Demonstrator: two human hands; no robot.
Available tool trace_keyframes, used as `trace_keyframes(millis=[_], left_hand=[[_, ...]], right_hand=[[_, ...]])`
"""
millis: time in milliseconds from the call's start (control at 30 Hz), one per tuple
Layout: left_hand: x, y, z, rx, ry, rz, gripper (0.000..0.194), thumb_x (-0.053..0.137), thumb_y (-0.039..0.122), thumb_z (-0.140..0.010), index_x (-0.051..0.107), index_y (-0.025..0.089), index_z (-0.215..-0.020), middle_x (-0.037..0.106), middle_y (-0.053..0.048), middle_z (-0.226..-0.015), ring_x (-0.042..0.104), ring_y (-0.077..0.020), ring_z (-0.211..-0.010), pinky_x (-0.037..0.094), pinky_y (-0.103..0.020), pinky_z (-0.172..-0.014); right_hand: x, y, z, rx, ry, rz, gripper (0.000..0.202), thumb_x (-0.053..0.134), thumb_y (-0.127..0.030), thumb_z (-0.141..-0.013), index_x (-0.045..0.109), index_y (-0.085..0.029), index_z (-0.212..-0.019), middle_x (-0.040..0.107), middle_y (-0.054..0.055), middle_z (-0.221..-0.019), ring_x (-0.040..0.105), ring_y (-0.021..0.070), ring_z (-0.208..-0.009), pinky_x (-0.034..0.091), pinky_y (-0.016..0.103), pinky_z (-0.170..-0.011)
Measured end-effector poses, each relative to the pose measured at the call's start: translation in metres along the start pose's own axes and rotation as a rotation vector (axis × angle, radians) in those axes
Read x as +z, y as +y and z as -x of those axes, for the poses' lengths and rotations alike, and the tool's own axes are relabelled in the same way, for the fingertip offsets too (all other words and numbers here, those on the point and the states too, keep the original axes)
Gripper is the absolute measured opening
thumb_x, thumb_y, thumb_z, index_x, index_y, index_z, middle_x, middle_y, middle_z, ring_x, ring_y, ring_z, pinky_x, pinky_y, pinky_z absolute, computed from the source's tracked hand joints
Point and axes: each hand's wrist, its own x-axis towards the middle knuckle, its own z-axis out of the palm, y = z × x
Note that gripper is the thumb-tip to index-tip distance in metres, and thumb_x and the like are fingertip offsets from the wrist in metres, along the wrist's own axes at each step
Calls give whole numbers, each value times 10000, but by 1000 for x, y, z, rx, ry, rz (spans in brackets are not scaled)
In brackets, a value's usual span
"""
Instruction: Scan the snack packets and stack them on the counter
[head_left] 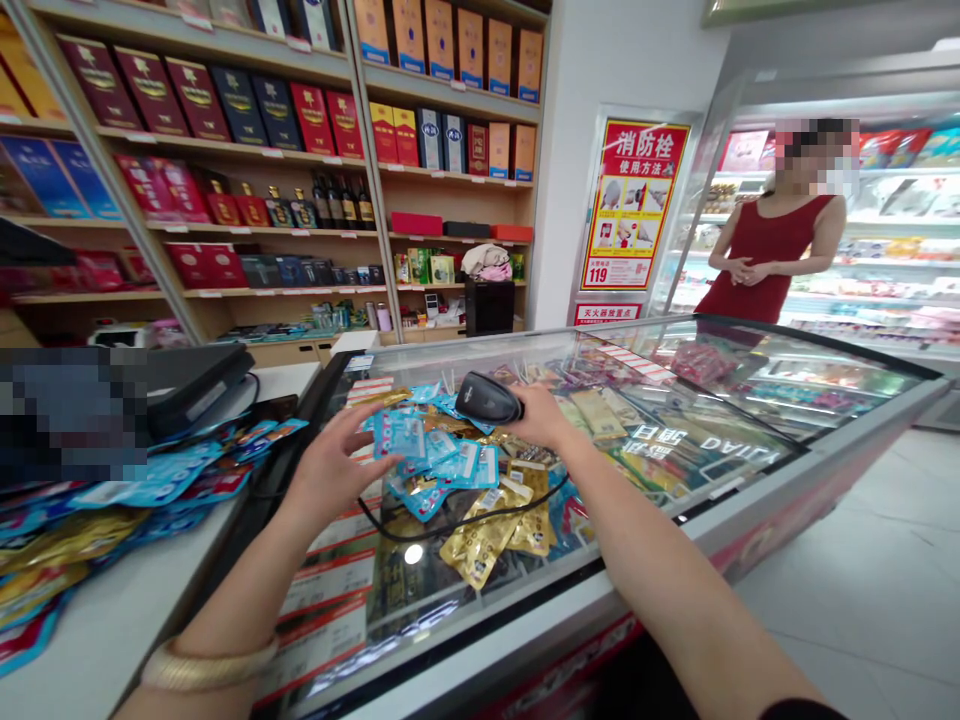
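My right hand (pixel 541 415) is closed around the handle of a black barcode scanner (pixel 489 398), its head pointing left above a pile of packets. My left hand (pixel 334 465) grips a light blue snack packet (pixel 403 437) between thumb and fingers, at the left side of the pile. More blue packets (pixel 463 462) lie under and beside it on the glass top of a chest freezer (pixel 405 600). Nearer to me are gold snack packets (pixel 487 530). The scanner's black cable (pixel 442 533) loops across the glass and over the packets.
On the left, a white counter (pixel 127 620) bears heaped blue, gold and red packets (pixel 142 490) beside a black device (pixel 195 385). Shelves of boxes and bottles (pixel 300 210) line the back. A person in red (pixel 776 240) stands beyond the freezer, by a lit display fridge (pixel 892 240).
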Motion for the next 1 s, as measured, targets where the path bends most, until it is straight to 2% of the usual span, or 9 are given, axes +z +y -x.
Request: trace_keyframes(millis=[167, 333, 433, 733, 1000], left_hand=[[-8, 4, -2, -2, 115, 18, 707, 811, 450, -605, 636, 213, -1247, 565, -127, -1355, 690, -245, -983, 594, -427, -912], [-8, 8, 0, 3, 115, -94, 648, 786, 331, -626, 645, 232, -1250, 561, -117, -1357, 687, -198, -873, 626, -369, -796], [-7, 12, 0, 10, 106, -109, 627, 787, 283, -624, 654, 241, -1236, 574, -111, -1336, 683, -206, -905, 626, -344, -772], [-6, 14, 1, -4, 113, -81, 608, 785, 270, -612, 669, 246, -1209, 582, -102, -1325, 672, -221, -944, 626, -333, -747], [-6, 5, 0, 19, 107, -73, 627, 780, 280, -631, 654, 242, -1244, 566, -114, -1348, 678, -209, -901, 628, -350, -750]], right_hand=[[-2, -8, -1, -59, -64, -44, 251, 719, -275, -759, 743, -212, -1000, 776, 40, -866, 709, 216, -785, 446, 262, -732], [-3, -18, -1, -84, -133, -73, 267, 744, -367, -756, 743, -205, -968, 762, 33, -815, 684, 191, -728, 434, 246, -713], [-3, -23, 0, -102, -164, -85, 191, 731, -332, -758, 738, -203, -899, 755, 25, -790, 678, 183, -719, 427, 235, -702], [-3, -27, 1, -132, -155, -82, 163, 693, -316, -785, 735, -207, -898, 758, 25, -791, 686, 189, -720, 421, 241, -688], [-2, -27, 1, -135, -167, -95, 203, 683, -292, -783, 737, -209, -961, 765, 33, -821, 693, 196, -735, 414, 236, -673]])
